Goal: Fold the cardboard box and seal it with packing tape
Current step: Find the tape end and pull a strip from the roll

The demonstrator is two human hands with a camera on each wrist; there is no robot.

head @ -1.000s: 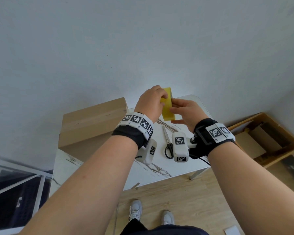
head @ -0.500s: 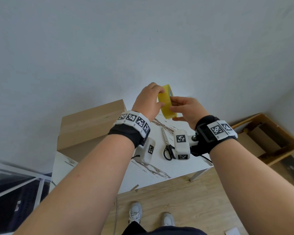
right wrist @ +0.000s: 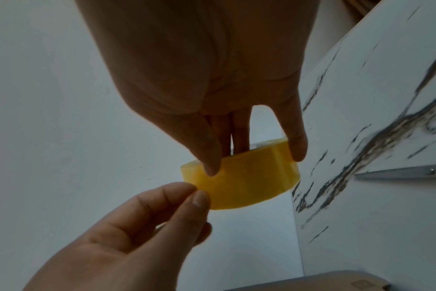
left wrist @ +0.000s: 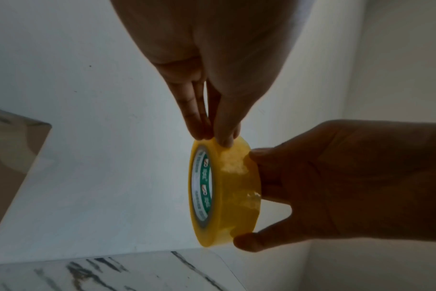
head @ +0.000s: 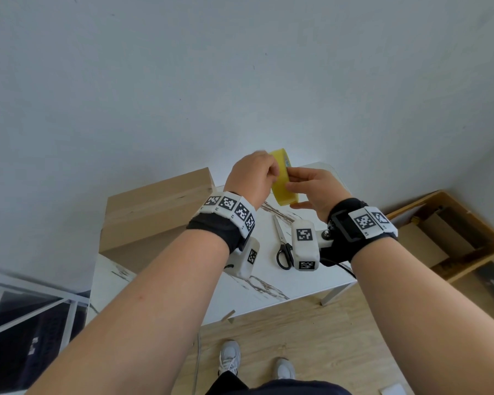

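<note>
right hand (head: pixel 314 189) held the tape roll (head: pixel 283 181) above the tabletop (head: pixel 268 283), thumb and fingers curled round its rim. left hand (head: pixel 251 178) pinched at the roll's outer edge with thumb and forefinger. cardboard box (head: pixel 154 212) sat closed on the tabletop left of the roll, scissors (head: pixel 283 246) below the roll.

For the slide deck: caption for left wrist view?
Left hand picks at yellow tape roll gripped by right hand.
</note>
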